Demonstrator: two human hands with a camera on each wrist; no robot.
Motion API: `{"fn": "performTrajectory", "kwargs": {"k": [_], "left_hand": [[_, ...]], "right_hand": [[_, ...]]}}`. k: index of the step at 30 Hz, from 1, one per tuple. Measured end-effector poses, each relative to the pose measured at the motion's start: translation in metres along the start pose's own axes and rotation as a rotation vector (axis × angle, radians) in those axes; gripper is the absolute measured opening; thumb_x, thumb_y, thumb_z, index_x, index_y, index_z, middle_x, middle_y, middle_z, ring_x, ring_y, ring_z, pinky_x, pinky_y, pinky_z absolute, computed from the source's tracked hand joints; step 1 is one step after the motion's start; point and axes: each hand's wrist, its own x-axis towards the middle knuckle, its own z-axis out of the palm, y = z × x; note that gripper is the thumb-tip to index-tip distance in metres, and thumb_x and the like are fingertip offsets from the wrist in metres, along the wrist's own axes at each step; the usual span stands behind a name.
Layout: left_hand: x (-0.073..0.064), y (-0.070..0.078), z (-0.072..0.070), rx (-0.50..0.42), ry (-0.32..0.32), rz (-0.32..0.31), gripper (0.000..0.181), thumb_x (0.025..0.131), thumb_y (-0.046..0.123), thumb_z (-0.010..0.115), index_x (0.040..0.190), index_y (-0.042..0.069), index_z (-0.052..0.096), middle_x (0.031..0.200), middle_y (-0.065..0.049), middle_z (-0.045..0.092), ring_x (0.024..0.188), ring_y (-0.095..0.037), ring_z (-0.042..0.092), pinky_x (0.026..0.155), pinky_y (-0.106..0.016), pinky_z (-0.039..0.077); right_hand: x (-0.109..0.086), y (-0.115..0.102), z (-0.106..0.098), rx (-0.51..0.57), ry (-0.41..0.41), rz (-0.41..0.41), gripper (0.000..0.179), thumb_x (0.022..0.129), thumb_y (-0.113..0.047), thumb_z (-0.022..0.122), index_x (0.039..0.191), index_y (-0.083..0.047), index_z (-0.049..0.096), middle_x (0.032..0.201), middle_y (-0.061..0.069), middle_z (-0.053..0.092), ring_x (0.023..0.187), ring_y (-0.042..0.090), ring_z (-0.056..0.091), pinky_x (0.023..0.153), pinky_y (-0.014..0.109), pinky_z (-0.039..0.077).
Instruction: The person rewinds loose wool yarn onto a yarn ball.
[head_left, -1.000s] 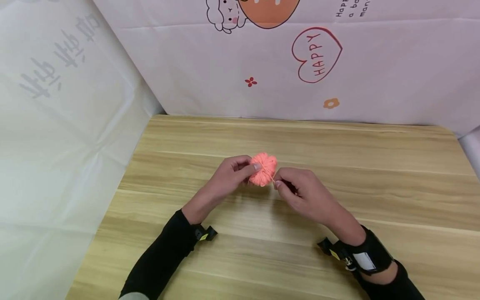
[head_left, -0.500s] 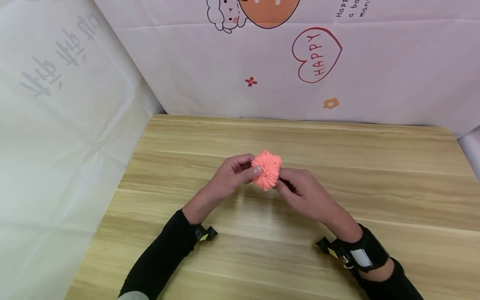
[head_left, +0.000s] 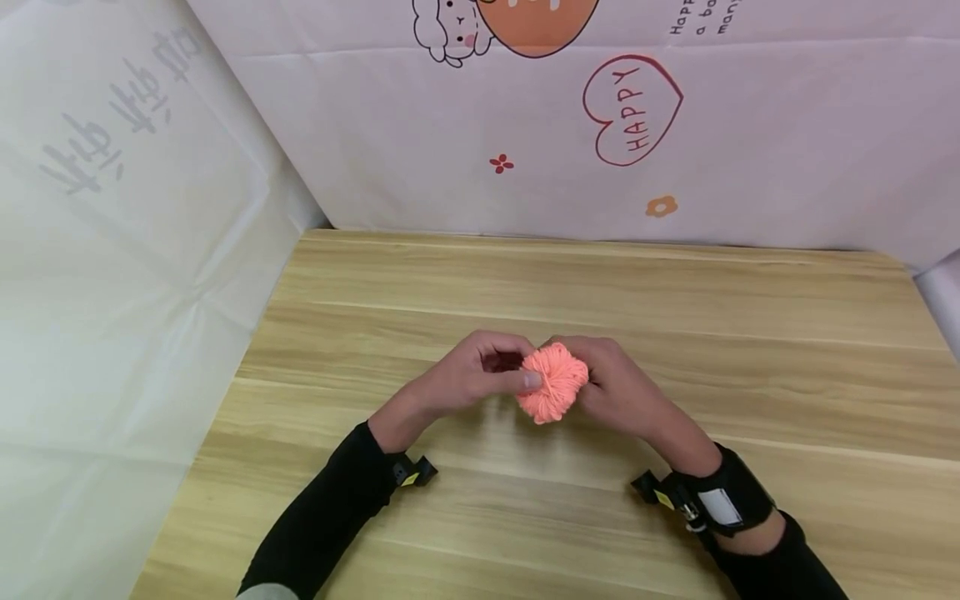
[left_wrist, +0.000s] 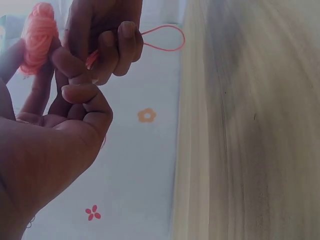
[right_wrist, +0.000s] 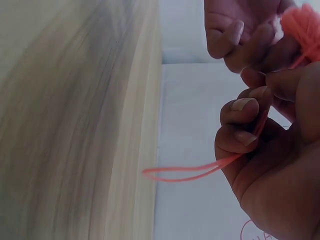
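Observation:
A small coral-pink bundle of yarn (head_left: 552,383), bound across its middle, is held above the table. My left hand (head_left: 480,375) pinches its left side, thumb across the front and fingers behind. Just behind the bundle, my right hand (head_left: 622,387) is partly hidden in the head view. In the right wrist view that right hand (right_wrist: 280,145) has its fingers curled round a strand of yarn (right_wrist: 187,173), whose loop hangs out below the fist. The left wrist view shows the bundle (left_wrist: 39,40) edge-on, with the loop (left_wrist: 167,39) sticking out past the right hand's fingers.
Beneath both hands lies a wood-grain table (head_left: 375,283). A white printed sheet (head_left: 420,150) rises along its back edge, and another pale sheet (head_left: 135,333) hangs at the left. Wrist cameras (head_left: 667,496) are strapped over both wrists.
The yarn bundle and left hand have moved right and toward the person. The right hand, earlier pinching a strand beside the bundle, is now partly behind it.

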Motion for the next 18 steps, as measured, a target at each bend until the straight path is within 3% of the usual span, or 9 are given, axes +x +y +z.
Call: {"fn": "performTrajectory", "kwargs": {"k": [5,10,18], "left_hand": [[0.0,-0.003,0.003,0.048,-0.077,-0.055,0.006,0.092,0.008,0.065,0.094,0.004,0.069,0.082,-0.008,0.062,0.074,-0.021,0.051,0.067,-0.027,0.044],[0.0,-0.007,0.004,0.075,-0.137,-0.109,0.008,0.092,0.012,0.066,0.092,0.005,0.068,0.082,-0.006,0.062,0.075,-0.02,0.052,0.067,-0.027,0.045],[0.0,-0.013,0.004,0.102,-0.15,-0.171,0.012,0.093,0.019,0.065,0.091,0.008,0.068,0.078,-0.005,0.061,0.07,-0.018,0.05,0.063,-0.026,0.043]], "right_hand": [[0.0,0.003,-0.002,0.006,-0.016,-0.021,0.016,0.093,0.0,0.061,0.094,-0.015,0.066,0.085,-0.006,0.065,0.068,0.009,0.055,0.058,0.025,0.047],[0.0,0.004,-0.005,-0.038,0.005,-0.021,0.018,0.097,0.0,0.056,0.092,-0.014,0.066,0.078,-0.006,0.059,0.06,0.009,0.045,0.053,0.024,0.04],[0.0,0.001,-0.007,-0.093,0.079,-0.043,0.017,0.094,0.003,0.059,0.092,-0.012,0.065,0.065,-0.003,0.047,0.054,0.009,0.04,0.049,0.023,0.036]]}}
